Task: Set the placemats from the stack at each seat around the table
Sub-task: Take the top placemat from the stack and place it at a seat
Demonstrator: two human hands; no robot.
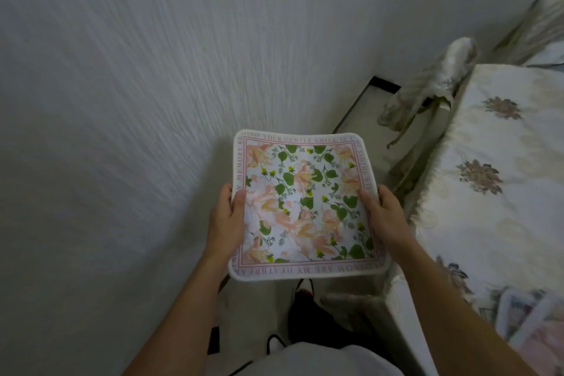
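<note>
— What's being held there?

— A square floral placemat point(308, 207), white-edged, with peach blossoms, green leaves and small yellow buds. It is up in the air in front of the person, facing up, between the pale textured wall point(122, 101) and the counter point(488, 192) on the right.

— Both hands on it?

— Yes. The left hand point(225, 217) has its grip closed on the left edge, thumb on top of the print. The right hand point(386, 214) has its grip closed on the right edge the same way, thumb lying on the pink border.

— Any writing?

— A pink band of capitals runs round the border. Along the far side I can read "YOUR GENTLE SMILE IS". Down the left edge, "MEMORY BE". The near edge is upside down to the person and seems to read "ARE MY HEARTBEAT", though that part is blurry. The right edge is too curved to make out.

— And the counter?

— Covered in a cream cloth with muted flower sprays. At its near corner lies another placemat point(525, 320), pinkish, partly cut off by the edge of the view. A chair with a pale cover point(427, 91) stands beyond the counter's far end, by the wall.
</note>
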